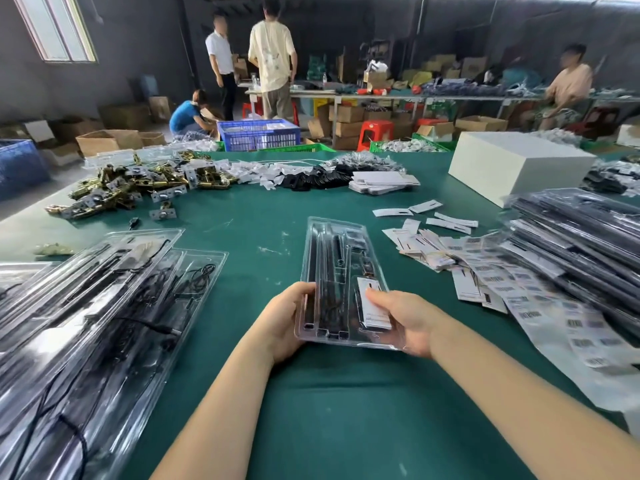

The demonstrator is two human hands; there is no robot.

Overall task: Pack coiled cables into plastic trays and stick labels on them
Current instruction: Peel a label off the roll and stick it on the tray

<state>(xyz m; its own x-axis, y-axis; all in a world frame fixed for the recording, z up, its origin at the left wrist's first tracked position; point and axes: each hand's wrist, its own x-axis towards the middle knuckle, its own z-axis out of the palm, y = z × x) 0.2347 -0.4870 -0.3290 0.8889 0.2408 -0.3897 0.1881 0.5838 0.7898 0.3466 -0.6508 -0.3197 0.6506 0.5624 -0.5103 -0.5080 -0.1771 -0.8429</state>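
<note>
Left grip (289,318) clamps the clear plastic tray (341,258) edge; right grip (403,315) clamps tray and white label (375,308). Best press the label flat under the thumb, smoothing outward.

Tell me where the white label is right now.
In the head view, the white label lies on the near right part of the clear tray, under the right hand's fingers, while the left hand grips the tray's left edge.

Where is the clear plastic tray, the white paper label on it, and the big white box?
Clear plastic tray (341,237): head view, its far end.
White paper label (375,315): head view, its lower half.
Big white box (512,155): head view, its top face.
</note>
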